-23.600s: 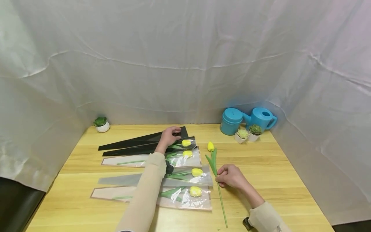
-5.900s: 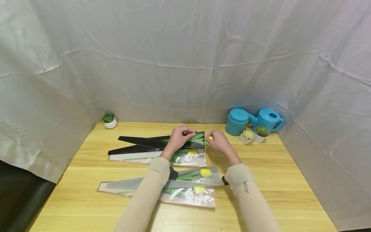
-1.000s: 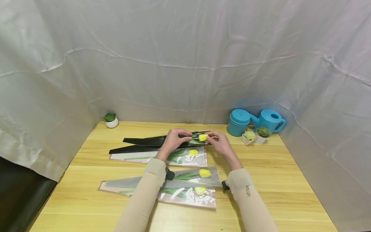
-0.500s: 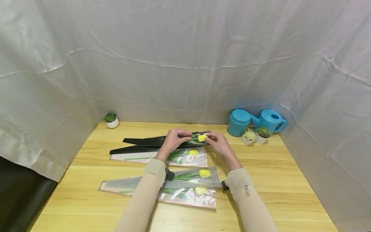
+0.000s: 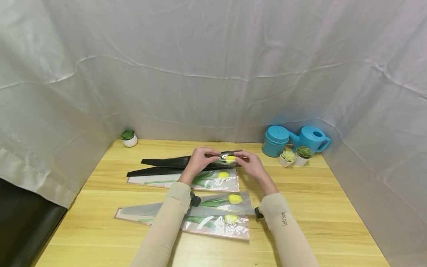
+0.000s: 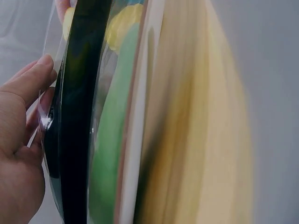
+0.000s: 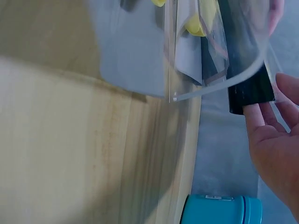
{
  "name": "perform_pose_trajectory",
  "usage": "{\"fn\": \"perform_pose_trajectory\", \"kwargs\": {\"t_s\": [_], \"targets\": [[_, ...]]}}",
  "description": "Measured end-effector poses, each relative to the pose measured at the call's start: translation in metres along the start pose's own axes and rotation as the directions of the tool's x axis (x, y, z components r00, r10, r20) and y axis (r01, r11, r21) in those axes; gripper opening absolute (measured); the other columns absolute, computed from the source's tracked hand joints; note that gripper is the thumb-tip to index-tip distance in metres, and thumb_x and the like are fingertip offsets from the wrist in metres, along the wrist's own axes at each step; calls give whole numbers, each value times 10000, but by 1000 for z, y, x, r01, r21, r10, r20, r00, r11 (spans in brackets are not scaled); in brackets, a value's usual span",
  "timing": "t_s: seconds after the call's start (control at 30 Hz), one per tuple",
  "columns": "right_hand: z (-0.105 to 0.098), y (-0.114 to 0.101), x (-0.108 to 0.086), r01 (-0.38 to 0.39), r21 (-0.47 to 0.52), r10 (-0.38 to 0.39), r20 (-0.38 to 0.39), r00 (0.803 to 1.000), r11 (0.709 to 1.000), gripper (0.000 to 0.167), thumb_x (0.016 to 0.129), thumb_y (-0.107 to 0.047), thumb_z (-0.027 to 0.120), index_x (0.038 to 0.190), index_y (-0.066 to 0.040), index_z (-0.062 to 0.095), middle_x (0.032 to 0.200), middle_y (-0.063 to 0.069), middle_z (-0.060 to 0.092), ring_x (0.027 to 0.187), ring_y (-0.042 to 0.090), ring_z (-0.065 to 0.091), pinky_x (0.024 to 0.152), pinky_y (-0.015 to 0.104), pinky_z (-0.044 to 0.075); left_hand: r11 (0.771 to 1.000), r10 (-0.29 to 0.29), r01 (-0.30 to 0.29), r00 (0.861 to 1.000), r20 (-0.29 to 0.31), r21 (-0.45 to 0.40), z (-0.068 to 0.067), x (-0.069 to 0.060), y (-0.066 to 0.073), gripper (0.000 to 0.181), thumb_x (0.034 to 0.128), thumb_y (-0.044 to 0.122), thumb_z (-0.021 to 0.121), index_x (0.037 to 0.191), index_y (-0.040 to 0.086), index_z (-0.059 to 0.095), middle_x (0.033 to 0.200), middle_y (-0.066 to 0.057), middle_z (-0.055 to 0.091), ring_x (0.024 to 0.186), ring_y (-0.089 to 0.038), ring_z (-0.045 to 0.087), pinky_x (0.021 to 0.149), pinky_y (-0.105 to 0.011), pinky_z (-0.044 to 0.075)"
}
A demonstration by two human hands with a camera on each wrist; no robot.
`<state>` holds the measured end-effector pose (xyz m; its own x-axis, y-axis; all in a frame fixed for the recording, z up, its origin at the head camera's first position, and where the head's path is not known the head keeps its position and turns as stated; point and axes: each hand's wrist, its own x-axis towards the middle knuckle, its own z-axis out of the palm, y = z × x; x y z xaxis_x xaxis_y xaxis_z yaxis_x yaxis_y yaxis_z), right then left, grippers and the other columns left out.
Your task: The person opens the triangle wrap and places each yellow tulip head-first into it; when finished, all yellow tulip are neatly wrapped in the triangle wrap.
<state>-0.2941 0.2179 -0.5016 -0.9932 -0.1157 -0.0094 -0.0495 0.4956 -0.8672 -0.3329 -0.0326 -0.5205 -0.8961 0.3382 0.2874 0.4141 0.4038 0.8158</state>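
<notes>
At the back of the table, my left hand (image 5: 201, 161) pinches a black-backed clear flower sleeve (image 5: 166, 162) near its wide end. A yellow tulip (image 5: 230, 159) lies with its head inside that mouth; its stem is mostly hidden by my left hand. My right hand (image 5: 252, 165) grips the sleeve's right edge beside the tulip head. In the right wrist view its fingers (image 7: 254, 120) go behind the black edge, with the thumb in front. The left wrist view has the left thumb and fingers (image 6: 39, 74) on the clear film.
Below lie a second black sleeve (image 5: 146, 172) and white-backed (image 5: 230, 183), grey (image 5: 245, 203) and pink-edged (image 5: 241, 231) sleeves with yellow tulips. Potted succulents (image 5: 129, 139) stand at back left and, at back right, beside a blue canister (image 5: 275, 142) and watering can (image 5: 311, 138).
Earlier the tulip lay loose at right, held by my right hand. In the last second its head has slid slightly left into the sleeve, and my right fingers have shifted to the sleeve's edge.
</notes>
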Motion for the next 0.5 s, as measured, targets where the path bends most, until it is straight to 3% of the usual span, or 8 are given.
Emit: {"fn": "perform_pose_trajectory", "kwargs": {"t_s": [0.23, 0.5], "targets": [[-5, 1, -1, 44, 18, -43, -28, 999, 999, 334, 1047, -179, 636, 1367, -86, 662, 1356, 146, 662, 1286, 338, 601, 1102, 496, 499, 999, 7, -8, 1000, 19, 38, -3, 1, -1, 262, 940, 268, 778, 1171, 146, 803, 1163, -15, 760, 1046, -181, 703, 868, -317, 604], [-7, 3, -3, 33, 40, -29, -108, 994, 999, 352, 1011, -154, 688, 1354, -77, 663, 1213, 157, 716, 1148, 318, 655, 965, 461, 568, 1000, 14, -15, 999, 38, 16, 0, 0, -4, 241, 929, 227, 792, 1154, 142, 808, 1146, -28, 764, 956, -153, 713, 810, -293, 606]]}}
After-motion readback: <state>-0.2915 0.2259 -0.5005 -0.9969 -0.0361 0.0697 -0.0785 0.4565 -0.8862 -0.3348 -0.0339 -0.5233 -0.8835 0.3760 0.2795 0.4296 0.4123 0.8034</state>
